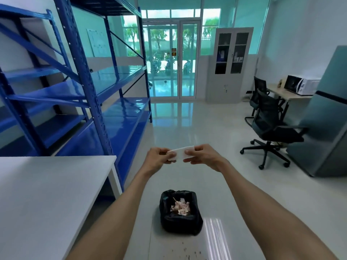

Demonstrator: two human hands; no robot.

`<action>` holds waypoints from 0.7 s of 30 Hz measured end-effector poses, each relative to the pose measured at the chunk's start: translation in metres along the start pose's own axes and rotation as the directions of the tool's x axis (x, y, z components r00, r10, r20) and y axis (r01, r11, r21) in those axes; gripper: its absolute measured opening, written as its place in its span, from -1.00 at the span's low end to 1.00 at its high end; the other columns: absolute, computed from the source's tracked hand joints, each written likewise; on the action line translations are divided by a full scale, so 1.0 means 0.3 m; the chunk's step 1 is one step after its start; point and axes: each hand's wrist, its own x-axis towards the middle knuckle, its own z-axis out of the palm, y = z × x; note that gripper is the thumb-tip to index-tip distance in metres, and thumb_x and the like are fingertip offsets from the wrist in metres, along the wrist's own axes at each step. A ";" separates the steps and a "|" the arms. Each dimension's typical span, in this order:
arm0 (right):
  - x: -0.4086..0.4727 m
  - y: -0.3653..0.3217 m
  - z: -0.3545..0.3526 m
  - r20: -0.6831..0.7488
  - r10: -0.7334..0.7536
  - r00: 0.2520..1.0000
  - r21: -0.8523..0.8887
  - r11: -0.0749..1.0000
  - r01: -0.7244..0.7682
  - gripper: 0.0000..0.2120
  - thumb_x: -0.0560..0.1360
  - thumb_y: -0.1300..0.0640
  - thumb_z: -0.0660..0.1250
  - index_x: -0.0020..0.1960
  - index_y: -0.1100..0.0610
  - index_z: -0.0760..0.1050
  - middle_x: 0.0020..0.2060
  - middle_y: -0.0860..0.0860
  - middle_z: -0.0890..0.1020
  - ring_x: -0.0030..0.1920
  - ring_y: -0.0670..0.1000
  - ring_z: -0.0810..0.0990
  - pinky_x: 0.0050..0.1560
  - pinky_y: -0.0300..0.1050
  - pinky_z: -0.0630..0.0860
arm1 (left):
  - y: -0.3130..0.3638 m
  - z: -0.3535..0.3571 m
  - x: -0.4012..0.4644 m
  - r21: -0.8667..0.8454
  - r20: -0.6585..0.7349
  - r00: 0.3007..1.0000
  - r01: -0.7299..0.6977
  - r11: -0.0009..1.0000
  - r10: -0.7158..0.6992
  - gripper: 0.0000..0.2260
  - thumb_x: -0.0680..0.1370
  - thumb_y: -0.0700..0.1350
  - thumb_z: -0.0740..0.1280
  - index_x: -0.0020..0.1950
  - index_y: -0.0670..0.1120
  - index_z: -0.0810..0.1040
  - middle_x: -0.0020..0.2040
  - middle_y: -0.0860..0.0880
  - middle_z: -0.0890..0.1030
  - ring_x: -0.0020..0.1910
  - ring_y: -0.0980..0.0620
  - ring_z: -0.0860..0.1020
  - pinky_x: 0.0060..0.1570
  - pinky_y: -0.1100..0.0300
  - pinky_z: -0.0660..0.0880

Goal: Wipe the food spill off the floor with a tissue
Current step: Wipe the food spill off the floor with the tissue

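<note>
**Folding the tissue before I go down to the spill**

Nearest to me, at the bottom edge of what I see, the food spill [189, 253] is a scatter of small dark specks on the pale floor [234, 194], just this side of the bin [180, 212]. The bin is lined with a black bag and already holds crumpled pinkish paper (used tissues, I would guess). To my left is the white bench [47, 194], bare where I can see it.

Further out, at arm's length over the floor, I hold the tissue [180, 153] between both hands. My left hand [156, 159] has its fingers pinched on the left end, and my right hand [203, 156] has its fingers pinched on the right end, so the sheet is stretched flat between them, well above the spill.

To do this step well, I think I should fold the sheet into a thick pad, so nothing soaks through to my fingers, then crouch and sweep the specks inward toward one spot instead of spreading them. A single thin layer would likely tear or smear.

Beyond my hands stand the blue shelving [84, 81] and, off to the right, an office chair [270, 128].
</note>
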 end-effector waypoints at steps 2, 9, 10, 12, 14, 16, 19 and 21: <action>0.015 0.022 0.008 -0.013 0.017 1.000 0.004 1.000 -0.017 -0.74 0.56 0.16 0.41 0.18 0.29 0.60 0.03 0.16 0.72 -0.01 0.10 0.73 -0.05 -0.14 0.60 | -0.026 -0.004 0.020 0.018 0.003 1.000 0.008 1.000 -0.008 -0.79 0.51 -0.13 0.44 0.06 -0.22 0.67 -0.11 -0.18 0.72 -0.12 -0.05 0.71 -0.07 0.17 0.62; 0.073 0.112 0.028 -0.070 0.042 0.997 0.012 0.999 -0.041 -0.67 0.54 0.17 0.43 0.24 0.33 0.56 0.03 0.17 0.71 -0.04 0.11 0.74 -0.06 -0.10 0.61 | -0.111 -0.003 0.073 0.059 0.026 1.000 0.012 0.998 -0.014 -0.78 0.51 -0.09 0.44 0.07 -0.19 0.67 -0.12 -0.12 0.72 -0.14 0.03 0.70 -0.12 0.25 0.58; 0.079 0.130 0.027 -0.075 0.044 0.996 0.018 0.999 -0.042 -0.67 0.54 0.16 0.43 0.24 0.33 0.56 0.03 0.17 0.72 -0.04 0.11 0.74 -0.04 -0.09 0.62 | -0.125 0.000 0.081 0.053 0.026 0.999 0.020 0.998 -0.021 -0.78 0.51 -0.09 0.44 0.07 -0.20 0.67 -0.12 -0.13 0.72 -0.14 0.02 0.70 -0.12 0.24 0.58; 0.089 0.165 0.026 -0.069 0.051 0.996 0.024 0.999 -0.049 -0.67 0.54 0.15 0.43 0.23 0.31 0.57 0.02 0.16 0.72 -0.03 0.10 0.74 0.00 -0.07 0.63 | -0.156 0.012 0.098 0.048 0.029 0.999 0.032 0.998 -0.033 -0.78 0.50 -0.11 0.44 0.07 -0.21 0.67 -0.10 -0.15 0.71 -0.13 0.00 0.71 -0.11 0.22 0.60; 0.108 0.242 0.025 -0.058 0.072 0.996 0.022 0.997 -0.071 -0.67 0.54 0.13 0.44 0.23 0.29 0.57 0.01 0.16 0.72 -0.03 0.09 0.74 0.05 -0.03 0.62 | -0.220 0.044 0.112 0.061 0.040 0.997 0.059 0.996 -0.061 -0.78 0.50 -0.11 0.45 0.07 -0.21 0.67 -0.09 -0.15 0.71 -0.12 -0.02 0.70 -0.09 0.20 0.62; 0.131 0.347 0.029 -0.049 0.092 0.995 0.014 0.996 -0.091 -0.66 0.54 0.12 0.44 0.22 0.30 0.57 -0.01 0.16 0.73 -0.03 0.08 0.74 0.06 -0.02 0.62 | -0.322 0.083 0.116 0.059 0.035 0.995 0.087 0.994 -0.089 -0.78 0.49 -0.10 0.46 0.06 -0.20 0.67 -0.11 -0.14 0.72 -0.12 -0.03 0.70 -0.07 0.17 0.62; 0.161 0.554 0.048 -0.058 0.117 0.991 0.042 0.992 -0.115 -0.68 0.53 0.15 0.44 0.18 0.35 0.58 -0.02 0.20 0.72 -0.06 0.09 0.74 -0.08 -0.13 0.64 | -0.520 0.154 0.101 0.068 0.047 0.991 0.122 0.990 -0.125 -0.78 0.48 -0.09 0.47 0.04 -0.20 0.68 -0.12 -0.12 0.72 -0.14 0.00 0.71 -0.09 0.18 0.62; 0.163 0.711 0.075 -0.045 0.141 0.989 0.051 0.989 -0.139 -0.69 0.53 0.16 0.45 0.18 0.34 0.59 -0.01 0.21 0.72 -0.06 0.08 0.74 -0.06 -0.09 0.65 | -0.676 0.200 0.071 0.032 0.027 0.986 0.164 0.986 -0.165 -0.79 0.48 -0.13 0.47 0.03 -0.23 0.68 -0.11 -0.17 0.72 -0.15 -0.02 0.71 -0.13 0.23 0.61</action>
